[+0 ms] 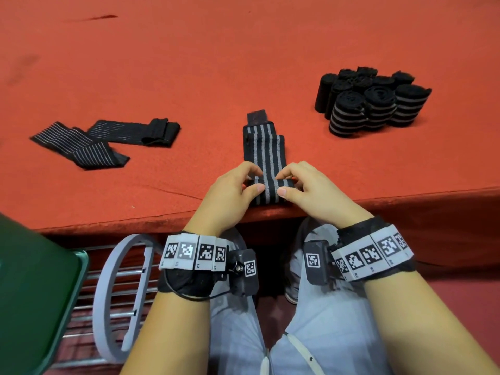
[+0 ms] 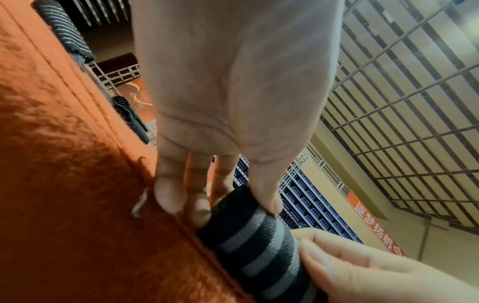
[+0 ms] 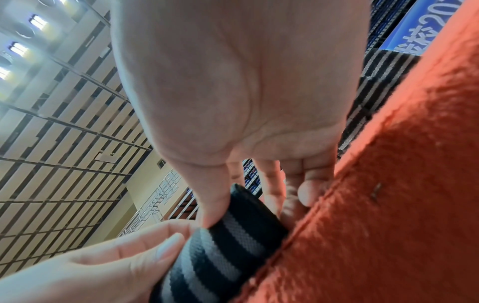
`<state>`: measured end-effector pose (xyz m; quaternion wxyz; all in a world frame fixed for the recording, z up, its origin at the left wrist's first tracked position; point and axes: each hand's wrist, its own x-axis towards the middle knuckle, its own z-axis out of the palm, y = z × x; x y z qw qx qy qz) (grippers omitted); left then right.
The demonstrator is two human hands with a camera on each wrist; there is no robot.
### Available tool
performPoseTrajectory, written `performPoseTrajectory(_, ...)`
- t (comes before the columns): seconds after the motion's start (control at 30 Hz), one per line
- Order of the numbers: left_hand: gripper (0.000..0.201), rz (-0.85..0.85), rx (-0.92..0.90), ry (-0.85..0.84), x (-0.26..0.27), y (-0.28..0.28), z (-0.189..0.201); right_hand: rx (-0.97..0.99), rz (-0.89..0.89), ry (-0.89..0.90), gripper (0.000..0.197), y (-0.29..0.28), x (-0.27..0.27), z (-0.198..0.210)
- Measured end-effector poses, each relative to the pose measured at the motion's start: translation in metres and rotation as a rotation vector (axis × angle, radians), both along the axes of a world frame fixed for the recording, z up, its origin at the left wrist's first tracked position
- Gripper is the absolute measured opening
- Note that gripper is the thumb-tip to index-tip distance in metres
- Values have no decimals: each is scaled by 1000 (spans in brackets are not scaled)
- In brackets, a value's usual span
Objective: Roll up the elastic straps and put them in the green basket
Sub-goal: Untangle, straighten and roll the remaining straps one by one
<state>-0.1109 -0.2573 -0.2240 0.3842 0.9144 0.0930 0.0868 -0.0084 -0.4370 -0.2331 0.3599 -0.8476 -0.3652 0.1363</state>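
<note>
Head view: at the near edge of the orange felt desk [image 1: 243, 63], left hand [image 1: 230, 196] and right hand [image 1: 311, 193] each pinch the black grey-striped elastic strap [image 1: 266, 155], its near end barely rolled. Uneven thumb pressure could skew the roll, or it may slip off the edge.

Red banner [image 2: 376, 225]: Chinese "逐梦扬帆". Blue banner [image 3: 414, 26]: partly cut, "20" legible.

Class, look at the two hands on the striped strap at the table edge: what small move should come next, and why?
Probably roll the started roll forward along the strap. The left hand and right hand pinch its ends, only a short turn is wound, and most of the strap lies flat on the red table ahead.
</note>
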Motion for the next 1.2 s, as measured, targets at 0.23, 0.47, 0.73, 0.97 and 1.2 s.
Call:
performPoseTrajectory(0.23,50,-12,48,-7,2,1,-6,24,-80,-33,21,9,5,0)
performPoseTrajectory(0.47,36,-4,0,63,5,2,3,19,-82,-84,12,8,-4,13)
performPoseTrajectory(0.73,22,-53,-135,165,-1,1,6,-115,57,-116,51,-7,0,18)
performPoseTrajectory(0.97,33,-36,92,93,6,2,9,-119,70,-120,54,-1,8,13)
performPoseTrajectory(1.2,32,-36,25,118,12,3,9,-187,91,-110,61,0,9,15)
